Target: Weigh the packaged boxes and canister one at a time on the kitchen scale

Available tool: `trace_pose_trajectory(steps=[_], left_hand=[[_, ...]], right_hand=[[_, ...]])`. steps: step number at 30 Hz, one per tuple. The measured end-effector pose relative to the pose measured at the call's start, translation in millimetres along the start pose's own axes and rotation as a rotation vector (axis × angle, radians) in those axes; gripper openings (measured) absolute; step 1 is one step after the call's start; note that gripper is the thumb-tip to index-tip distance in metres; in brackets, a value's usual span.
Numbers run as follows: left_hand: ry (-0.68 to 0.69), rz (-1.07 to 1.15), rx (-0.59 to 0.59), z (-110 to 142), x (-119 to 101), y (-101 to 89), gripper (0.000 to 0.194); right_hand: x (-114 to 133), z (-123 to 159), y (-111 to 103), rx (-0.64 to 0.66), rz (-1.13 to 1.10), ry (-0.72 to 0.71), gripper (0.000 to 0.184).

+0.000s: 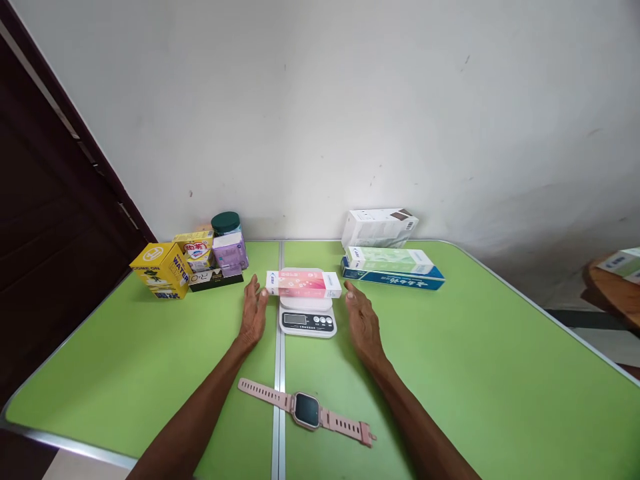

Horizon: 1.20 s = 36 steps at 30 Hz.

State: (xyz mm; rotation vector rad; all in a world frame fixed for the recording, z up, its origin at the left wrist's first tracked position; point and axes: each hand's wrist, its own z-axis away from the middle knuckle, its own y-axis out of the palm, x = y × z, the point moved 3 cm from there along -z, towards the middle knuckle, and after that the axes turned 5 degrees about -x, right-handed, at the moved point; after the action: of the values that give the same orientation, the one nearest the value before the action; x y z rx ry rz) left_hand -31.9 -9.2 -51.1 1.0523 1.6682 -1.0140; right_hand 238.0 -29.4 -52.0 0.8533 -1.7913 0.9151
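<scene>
A green tabletop (pixel 450 347) stands against a grey-white wall (pixel 300 120). From here, I see the left hand (pixel 254 315) and right hand (pixel 365 323) apart, gripping nothing, flanking the pink carton (pixel 303 285), which lies crosswise on the white digital scale (pixel 308 323). For a steady reading, centre it, hands clear.

Head camera, worn at near side of green table (pixel 465 373); faces forward and down toward pale wall (pixel 320 120). Wide view: table close below, wall farther off.
</scene>
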Motion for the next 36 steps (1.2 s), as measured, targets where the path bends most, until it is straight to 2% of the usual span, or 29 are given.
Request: trace_pose_trajectory(steps=[3, 6, 9, 12, 15, 19, 22, 25, 27, 30, 36], left_hand=[[0.071, -0.066, 0.076, 8, -12, 1.8, 0.086], [0.146, -0.091, 0.140, 16, -22, 4.8, 0.078], [0.152, -0.049, 0.120, 21, -25, 4.9, 0.075], [0.138, -0.009, 0.024, 18, -28, -3.1, 0.077], [0.131, -0.022, -0.170, 0, -31, -26.8, 0.078], [0.100, -0.110, -0.424, -33, -25, -77.6, 0.078], [0.061, -0.201, -0.531, -53, -9, -113.3, 0.080], [0.040, -0.258, -0.575, -63, 10, -133.5, 0.076], [0.051, -0.287, -0.572, -67, 19, -137.4, 0.073], [0.070, -0.332, -0.561, -69, 26, -136.3, 0.069], [0.141, -0.544, -0.615, -63, 18, -129.9, 0.065]], right_hand=[[0, 2, 1, 0.036, 0.014, -0.052, 0.074], [-1, 7, 3, 0.056, 0.035, -0.064, 0.073], [9, 12, 6, 0.059, 0.039, -0.077, 0.073], [32, 14, 18, 0.058, 0.045, -0.125, 0.072], [59, 13, 50, 0.107, 0.034, -0.168, 0.073], [88, 17, 120, 0.279, -0.027, -0.162, 0.072], [98, 24, 174, 0.395, -0.098, -0.199, 0.075], [98, 27, 212, 0.449, -0.138, -0.222, 0.078], [93, 25, 225, 0.447, -0.137, -0.210, 0.081], [85, 21, 234, 0.447, -0.133, -0.190, 0.079], [76, 19, 239, 0.498, -0.131, -0.193, 0.073]])
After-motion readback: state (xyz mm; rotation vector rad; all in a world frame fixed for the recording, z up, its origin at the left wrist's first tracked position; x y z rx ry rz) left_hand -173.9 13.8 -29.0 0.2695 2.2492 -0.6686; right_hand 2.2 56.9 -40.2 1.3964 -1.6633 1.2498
